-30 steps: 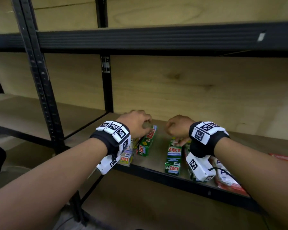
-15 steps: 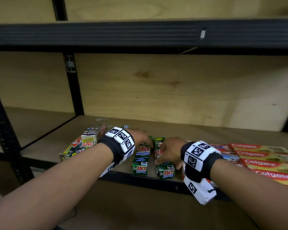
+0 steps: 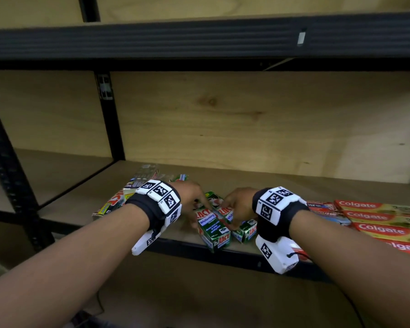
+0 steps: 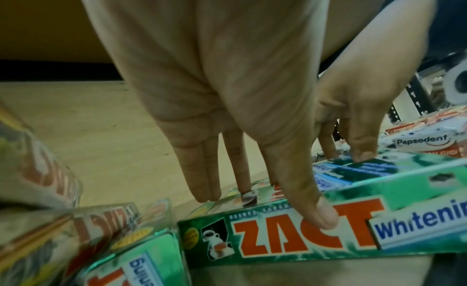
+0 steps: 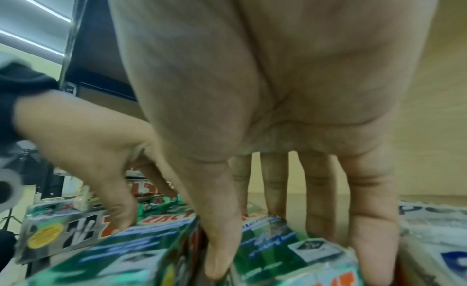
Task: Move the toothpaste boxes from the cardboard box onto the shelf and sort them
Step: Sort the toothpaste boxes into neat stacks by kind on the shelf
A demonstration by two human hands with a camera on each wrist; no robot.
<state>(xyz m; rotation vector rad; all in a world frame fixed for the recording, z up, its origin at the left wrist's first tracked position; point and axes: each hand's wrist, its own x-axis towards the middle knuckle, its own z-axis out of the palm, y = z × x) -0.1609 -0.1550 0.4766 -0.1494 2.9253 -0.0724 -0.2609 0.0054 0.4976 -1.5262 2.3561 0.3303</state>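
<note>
Two green Zact toothpaste boxes lie side by side at the front of the wooden shelf [image 3: 180, 235]. My left hand [image 3: 200, 207] holds the left Zact box [image 3: 213, 230], with the thumb [image 4: 326, 216] on its printed side and the fingers [image 4: 202, 182] down along the far side. My right hand [image 3: 232, 215] pinches the right Zact box [image 3: 245, 229]. Its thumb [image 5: 217, 256] is in the gap between the two boxes and its fingers [image 5: 371, 240] are down the other side. The cardboard box is out of view.
More Zact boxes in clear wrap [image 3: 118, 200] lie to the left. On the right are white Pepsodent boxes [image 3: 327, 209] and a row of red Colgate boxes [image 3: 384, 218]. The black shelf rail [image 3: 199, 252] runs just below the hands, and an upper shelf beam [image 3: 199, 39] is overhead.
My left hand left the wrapped pile on the left and took the left green box. Both hands now hold the two boxes close together, and the view has swung right.
</note>
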